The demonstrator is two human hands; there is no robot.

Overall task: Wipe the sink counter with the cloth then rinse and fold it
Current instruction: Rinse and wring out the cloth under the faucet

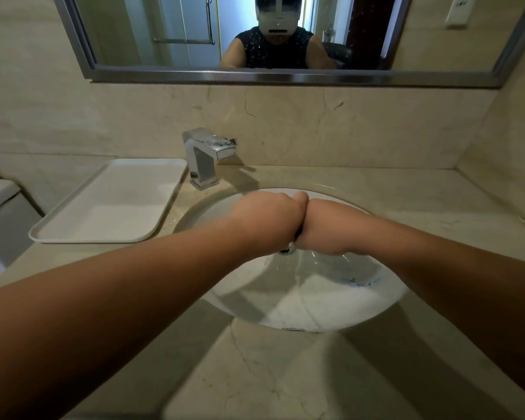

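Observation:
Both my hands are closed into fists and pressed together over the white oval sink (376,301). My left hand (267,219) and my right hand (331,225) meet knuckle to knuckle. Only a thin dark sliver of the cloth (297,234) shows in the gap between them; the rest is hidden inside the fists. A thin stream of water (299,268) falls from under the hands into the basin. The drain (287,249) peeks out just below the hands. The beige marble counter (255,374) surrounds the sink.
A chrome faucet (203,159) stands behind the sink at the left, its spout pointing right. A white rectangular tray (73,228) lies on the counter to the left. A mirror (285,74) hangs on the wall above. Marble walls close the back and right.

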